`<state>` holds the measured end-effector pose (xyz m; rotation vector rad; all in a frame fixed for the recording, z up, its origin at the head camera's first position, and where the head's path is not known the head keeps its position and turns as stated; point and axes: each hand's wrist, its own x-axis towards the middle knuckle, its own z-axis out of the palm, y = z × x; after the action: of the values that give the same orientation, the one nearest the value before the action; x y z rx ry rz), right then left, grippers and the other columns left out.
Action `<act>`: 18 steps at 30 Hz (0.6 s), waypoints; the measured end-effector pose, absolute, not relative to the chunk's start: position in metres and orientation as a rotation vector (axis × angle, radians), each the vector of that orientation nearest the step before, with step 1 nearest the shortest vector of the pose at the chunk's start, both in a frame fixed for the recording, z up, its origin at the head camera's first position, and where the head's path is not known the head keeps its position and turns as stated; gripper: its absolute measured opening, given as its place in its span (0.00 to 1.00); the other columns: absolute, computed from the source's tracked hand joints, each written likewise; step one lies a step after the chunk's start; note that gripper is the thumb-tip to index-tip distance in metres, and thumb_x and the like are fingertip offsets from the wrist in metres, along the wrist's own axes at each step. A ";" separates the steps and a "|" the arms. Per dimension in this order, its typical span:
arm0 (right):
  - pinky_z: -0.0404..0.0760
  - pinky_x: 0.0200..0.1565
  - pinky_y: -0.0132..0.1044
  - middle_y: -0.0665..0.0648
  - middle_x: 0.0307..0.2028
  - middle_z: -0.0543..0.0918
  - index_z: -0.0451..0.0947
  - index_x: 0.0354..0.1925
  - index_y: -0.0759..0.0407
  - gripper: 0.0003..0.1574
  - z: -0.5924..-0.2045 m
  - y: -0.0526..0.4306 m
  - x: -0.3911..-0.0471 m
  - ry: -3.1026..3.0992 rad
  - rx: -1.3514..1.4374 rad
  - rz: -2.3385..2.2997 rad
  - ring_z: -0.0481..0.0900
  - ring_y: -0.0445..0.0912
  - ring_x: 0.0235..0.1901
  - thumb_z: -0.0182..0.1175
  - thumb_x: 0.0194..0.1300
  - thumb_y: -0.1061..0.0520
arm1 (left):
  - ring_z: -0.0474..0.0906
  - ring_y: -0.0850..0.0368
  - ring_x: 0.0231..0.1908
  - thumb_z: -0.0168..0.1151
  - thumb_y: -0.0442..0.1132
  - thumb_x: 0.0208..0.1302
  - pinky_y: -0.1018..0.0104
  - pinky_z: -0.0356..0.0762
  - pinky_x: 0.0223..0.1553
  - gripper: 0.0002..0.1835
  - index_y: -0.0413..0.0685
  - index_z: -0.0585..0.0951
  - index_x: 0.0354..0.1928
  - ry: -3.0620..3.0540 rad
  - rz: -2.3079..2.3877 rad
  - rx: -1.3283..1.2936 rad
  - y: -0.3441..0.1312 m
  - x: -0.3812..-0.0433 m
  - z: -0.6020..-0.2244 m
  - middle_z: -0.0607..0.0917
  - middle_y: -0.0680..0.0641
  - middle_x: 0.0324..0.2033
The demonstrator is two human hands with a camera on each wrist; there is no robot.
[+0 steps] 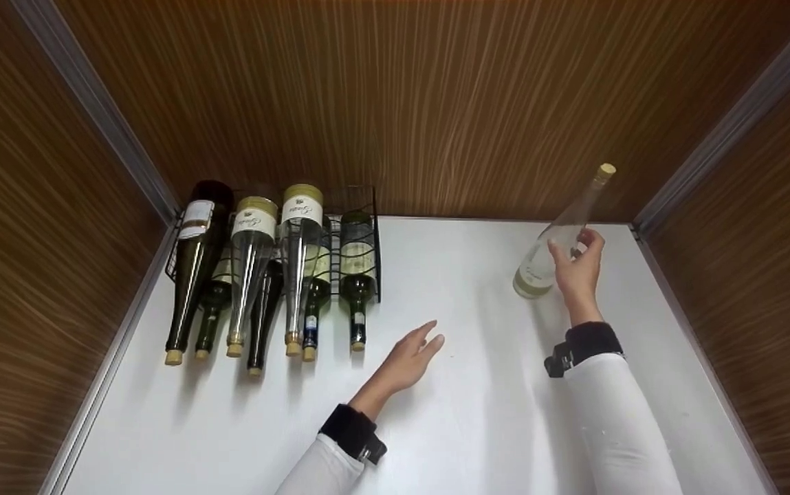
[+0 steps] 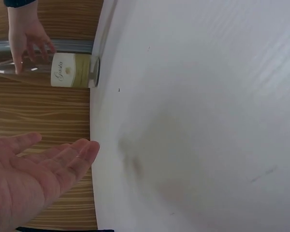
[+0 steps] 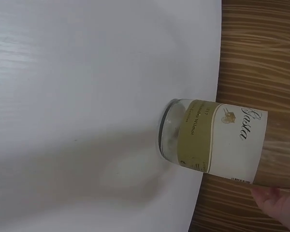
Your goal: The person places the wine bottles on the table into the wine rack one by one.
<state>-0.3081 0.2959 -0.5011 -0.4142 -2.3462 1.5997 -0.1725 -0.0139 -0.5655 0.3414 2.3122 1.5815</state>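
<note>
My right hand [image 1: 579, 271] grips a clear glass wine bottle [image 1: 565, 230] around its body, thumb on one side and fingers on the other. The bottle stands roughly upright, its cork [image 1: 606, 169] at the top. A white and gold label [image 3: 232, 137] wraps its lower part, with the base at the white tabletop [image 3: 87, 72]; whether it touches cannot be told. My left hand [image 1: 408, 361] hovers above the tabletop, fingers extended and holding nothing. In the left wrist view, the left palm [image 2: 24, 188] and spread fingers show, with the bottle [image 2: 70, 70] beyond.
A black wire rack [image 1: 377, 254] at the back left bears several corked bottles lying with necks toward me, such as a dark brown bottle [image 1: 195, 265], a clear bottle [image 1: 302, 258] and a green bottle [image 1: 357, 275]. Wood-grain panels [image 1: 395, 103] enclose the back and sides.
</note>
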 end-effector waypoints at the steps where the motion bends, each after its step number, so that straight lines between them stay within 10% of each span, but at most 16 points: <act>1: 0.56 0.69 0.43 0.59 0.73 0.53 0.43 0.75 0.52 0.48 -0.502 0.296 -0.309 -2.360 -0.428 1.615 0.55 0.55 0.72 0.61 0.70 0.49 | 0.64 0.38 0.66 0.39 0.62 0.76 0.44 0.59 0.66 0.37 0.43 0.59 0.75 2.313 1.583 0.343 -0.014 -0.173 -0.566 0.62 0.38 0.71; 18: 0.57 0.69 0.51 0.60 0.74 0.53 0.44 0.72 0.56 0.56 -0.498 0.296 -0.316 -2.475 -0.461 1.716 0.52 0.57 0.73 0.70 0.59 0.58 | 0.63 0.39 0.67 0.39 0.62 0.76 0.45 0.60 0.65 0.37 0.45 0.59 0.75 2.282 1.619 0.320 -0.016 -0.173 -0.565 0.61 0.39 0.71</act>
<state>-0.3162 0.2965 -0.4984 -0.4611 -2.4754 1.7162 -0.1731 -0.0156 -0.5650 0.3202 2.2816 1.6194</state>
